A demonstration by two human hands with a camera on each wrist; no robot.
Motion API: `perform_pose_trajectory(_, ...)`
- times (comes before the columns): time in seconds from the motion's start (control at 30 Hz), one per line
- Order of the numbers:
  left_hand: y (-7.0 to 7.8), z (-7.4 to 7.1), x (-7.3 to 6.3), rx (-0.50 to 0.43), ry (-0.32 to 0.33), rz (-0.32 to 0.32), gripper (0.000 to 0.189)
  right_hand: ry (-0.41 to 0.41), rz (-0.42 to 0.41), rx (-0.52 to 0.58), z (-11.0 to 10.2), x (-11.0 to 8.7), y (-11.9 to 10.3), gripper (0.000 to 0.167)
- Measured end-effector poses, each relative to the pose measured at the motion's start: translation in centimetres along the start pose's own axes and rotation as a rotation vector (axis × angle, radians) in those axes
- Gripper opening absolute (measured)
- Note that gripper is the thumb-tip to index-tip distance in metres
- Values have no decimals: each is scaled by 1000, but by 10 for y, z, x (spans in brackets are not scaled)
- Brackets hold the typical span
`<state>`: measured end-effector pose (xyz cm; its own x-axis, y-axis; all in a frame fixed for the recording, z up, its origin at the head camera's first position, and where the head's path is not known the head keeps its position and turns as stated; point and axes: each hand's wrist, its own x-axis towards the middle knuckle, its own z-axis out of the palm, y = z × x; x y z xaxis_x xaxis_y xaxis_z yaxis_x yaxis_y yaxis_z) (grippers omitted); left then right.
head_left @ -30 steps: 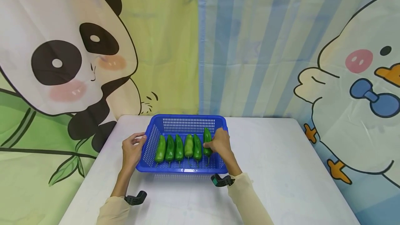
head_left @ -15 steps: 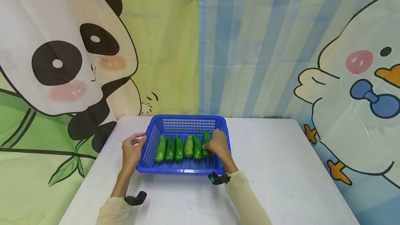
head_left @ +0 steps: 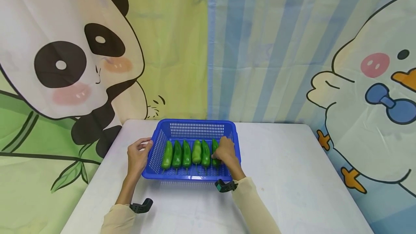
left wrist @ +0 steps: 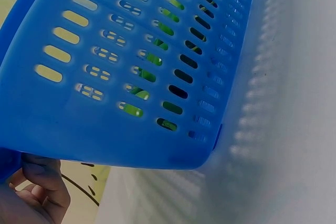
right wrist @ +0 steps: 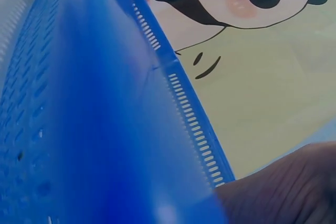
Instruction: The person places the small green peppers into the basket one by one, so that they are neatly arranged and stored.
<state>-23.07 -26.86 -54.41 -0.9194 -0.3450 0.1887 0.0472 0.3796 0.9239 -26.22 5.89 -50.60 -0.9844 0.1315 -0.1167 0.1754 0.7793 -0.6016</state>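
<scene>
A blue plastic basket [head_left: 191, 177] with slotted walls holds several long green peppers [head_left: 186, 154] in a side-by-side row, stems toward me. My left hand [head_left: 138, 156] grips the basket's left rim, and its bent fingers [left wrist: 47, 182] show below the rim in the left wrist view. Inside the basket's right end, my right hand [head_left: 226, 150] pinches the rightmost green pepper [head_left: 215, 146], covering part of it. That pepper lies beside the row, a small gap from its neighbour. In the right wrist view the basket wall hides the right fingers.
The basket stands on a white table [head_left: 286, 176] near its back edge. Behind hangs a printed curtain [head_left: 175, 46] with a panda and a white duck. Black bands [head_left: 141, 206] circle both wrists.
My right hand has moved down and slightly toward me, lowering the rightmost pepper level with the row. The left hand and the basket stay where they were.
</scene>
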Motion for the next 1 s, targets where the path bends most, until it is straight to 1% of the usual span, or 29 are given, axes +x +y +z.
perform_pose_trajectory(0.23, 0, 1, 1, 1, 7, 10, 30, 14, -25, -6, 6, 3, 4, 58)
perform_pose_trajectory(0.43, 0, 1, 1, 1, 9, 13, 30, -8, -16, 16, 7, 4, 6, 62)
perform_pose_trajectory(0.6, 0, 1, 1, 1, 9, 11, 30, -9, -19, 21, 6, 2, 5, 64)
perform_pose_trajectory(0.77, -1, 2, -1, 6, 5, -3, 30, 5, -47, -40, 1, -6, 2, 62)
perform_pose_trajectory(0.93, -2, 2, -1, -30, 5, 18, 28, 34, -79, -97, -5, -14, 0, 64)
perform_pose_trajectory(1.0, -2, 2, -1, -39, 5, 25, 28, 45, -90, -108, -5, -16, 0, 63)
